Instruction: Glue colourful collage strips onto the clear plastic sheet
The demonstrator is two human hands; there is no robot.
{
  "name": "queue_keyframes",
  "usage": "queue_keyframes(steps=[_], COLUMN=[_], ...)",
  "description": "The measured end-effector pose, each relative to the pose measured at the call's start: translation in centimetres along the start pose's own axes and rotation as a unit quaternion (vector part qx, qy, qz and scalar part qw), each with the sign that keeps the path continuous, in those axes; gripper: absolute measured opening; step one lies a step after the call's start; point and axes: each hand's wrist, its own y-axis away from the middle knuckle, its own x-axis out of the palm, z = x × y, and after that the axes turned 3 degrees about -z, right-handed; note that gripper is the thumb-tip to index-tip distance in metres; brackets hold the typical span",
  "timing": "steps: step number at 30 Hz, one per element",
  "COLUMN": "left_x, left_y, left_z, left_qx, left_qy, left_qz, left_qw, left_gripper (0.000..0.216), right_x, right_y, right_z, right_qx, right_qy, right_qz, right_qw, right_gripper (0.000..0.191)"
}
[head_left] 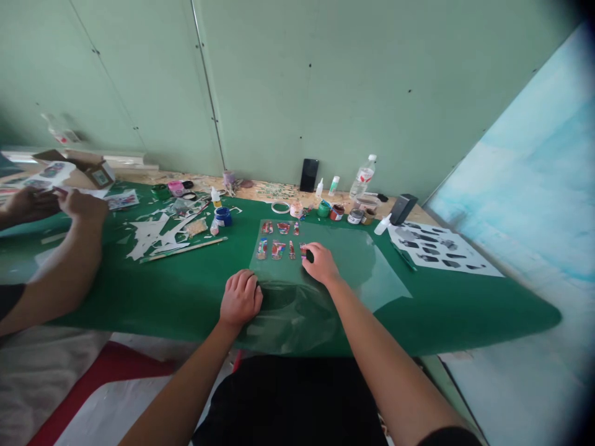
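Note:
A clear plastic sheet [346, 248] lies on the green table cover, with its near part wrinkled. Small glossy cut-out pieces [277, 250], patterned in red, blue and white, sit on it in two rows. At the right end of the nearer row, my right hand [321, 265] has its fingertips closed on a small patterned cut-out piece [304, 249], partly covered by the fingers. My left hand [240, 298] rests at the sheet's left edge, fingers curled together. Whatever may be under those fingers is hidden.
Paint jars [324, 209], glue bottles and a water bottle [363, 176] line the back. A phone [309, 175] leans on the wall. Paper scraps [153, 234] lie left, a printed sheet [441, 248] right. Another person's hands [79, 205] work at far left.

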Motion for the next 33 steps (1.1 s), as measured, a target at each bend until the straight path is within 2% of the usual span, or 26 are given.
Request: queue_keyframes(steps=[21, 30, 33], left_x=[0.34, 0.26, 0.28], left_y=[-0.01, -0.07, -0.03], left_z=[0.14, 0.01, 0.0], left_qx=[0.006, 0.004, 0.004], left_qy=[0.0, -0.004, -0.003], left_qz=[-0.008, -0.008, -0.011], left_qw=[1.0, 1.0, 1.0], left_gripper=[0.017, 0.017, 0.017], right_x=[0.16, 0.06, 0.12], right_y=[-0.32, -0.29, -0.27], right_z=[-0.92, -0.97, -1.0], right_qx=[0.009, 0.015, 0.013], right_qy=[-0.028, -0.03, -0.029], right_qz=[-0.01, -0.004, 0.002], right_qw=[1.0, 0.999, 0.999], right_gripper=[0.021, 0.04, 0.039])
